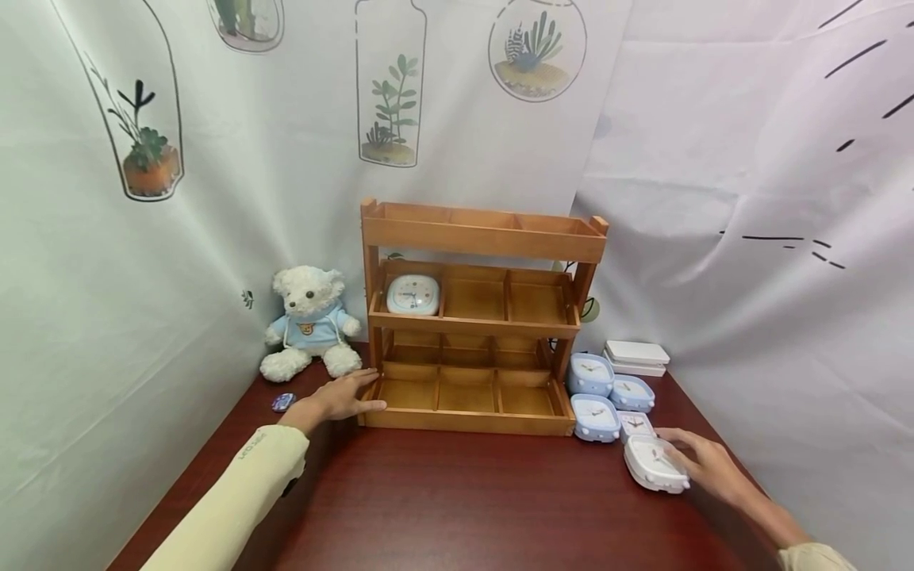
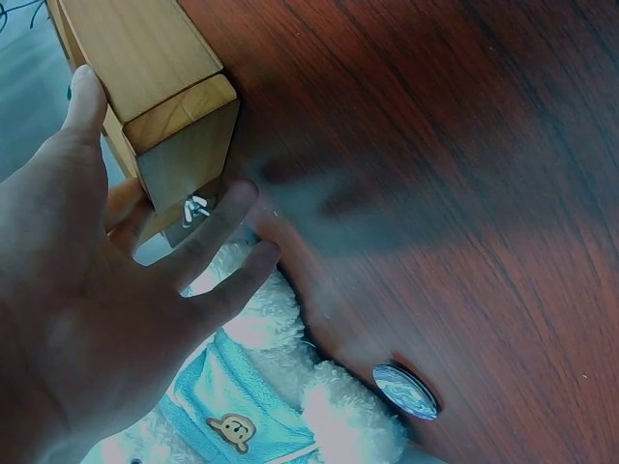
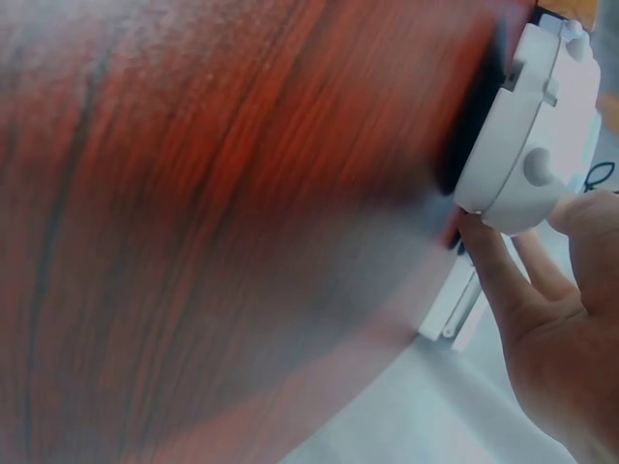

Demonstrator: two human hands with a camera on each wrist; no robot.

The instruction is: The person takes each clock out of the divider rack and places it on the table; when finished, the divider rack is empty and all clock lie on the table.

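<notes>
My right hand (image 1: 707, 464) holds a white alarm clock (image 1: 655, 464) at its right side, thumb over the edge and fingers at the lower side. In the right wrist view the clock (image 3: 537, 130) shows its rounded white casing and small feet, with a dark shadow beside it. Several blue clocks (image 1: 596, 418) and a small pale square clock (image 1: 635, 425) sit just behind it. My left hand (image 1: 341, 396) rests against the left end of the wooden shelf (image 1: 467, 422). Its fingers (image 2: 227, 217) are spread and mostly straight, thumb on the shelf's front.
A white clock (image 1: 412, 295) stands in the middle tier's left compartment. Left of the shelf sits a white teddy bear (image 1: 309, 325) in a blue top, with a round shiny object (image 1: 283, 402) before it. White flat boxes (image 1: 637, 357) lie at the back right of the dark red table (image 1: 457, 500).
</notes>
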